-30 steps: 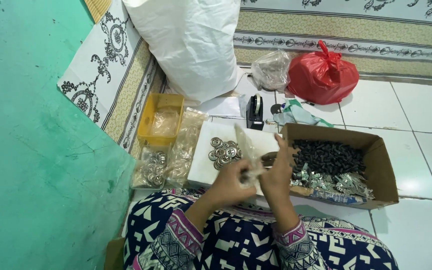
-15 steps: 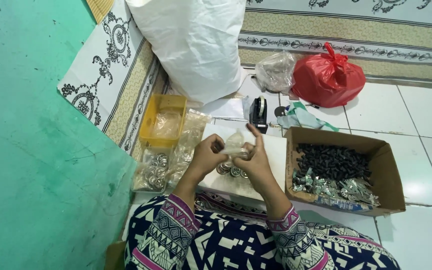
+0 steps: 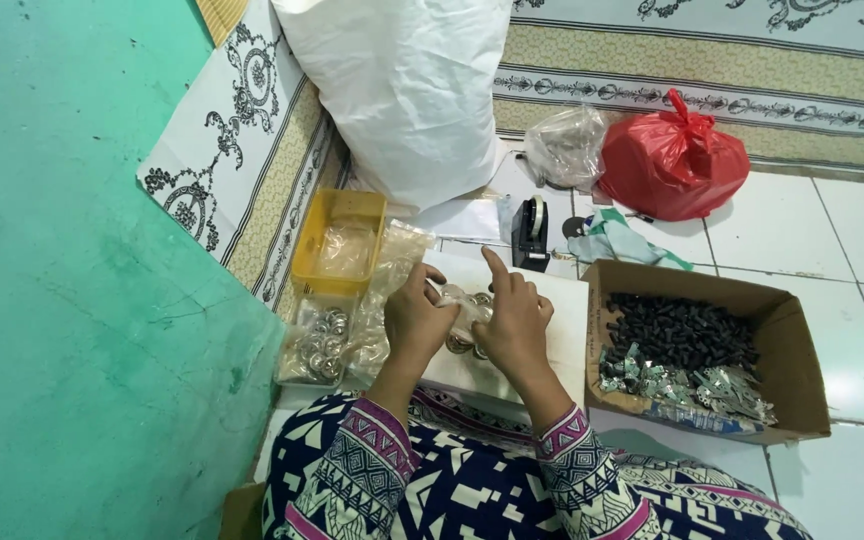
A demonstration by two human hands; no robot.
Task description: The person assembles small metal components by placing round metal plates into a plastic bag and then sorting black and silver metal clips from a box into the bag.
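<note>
While a teal wall [image 3: 62, 300] fills the left side, a yellow tray [image 3: 339, 240] lies beside it on the floor, with a clear bag of round metal pieces [image 3: 320, 345] just below it. Next comes the left hand [image 3: 415, 322], curled around the near end of a small clear packet [image 3: 460, 308] that rests over a white board [image 3: 562, 330]. Touching it from the other side, the right hand [image 3: 512, 320] grips the same packet with its forefinger raised straight up; a few metal rings show beneath the two hands. Behind them stand a big white sack [image 3: 407, 95] and a black tape dispenser [image 3: 530, 233]. Further right sits a crumpled clear bag [image 3: 564, 148], then a knotted red bag [image 3: 674, 160]. Rightmost, an open cardboard box [image 3: 787, 340] holds a heap of small black parts [image 3: 680, 332] and shiny silver bits [image 3: 692, 385].
</note>
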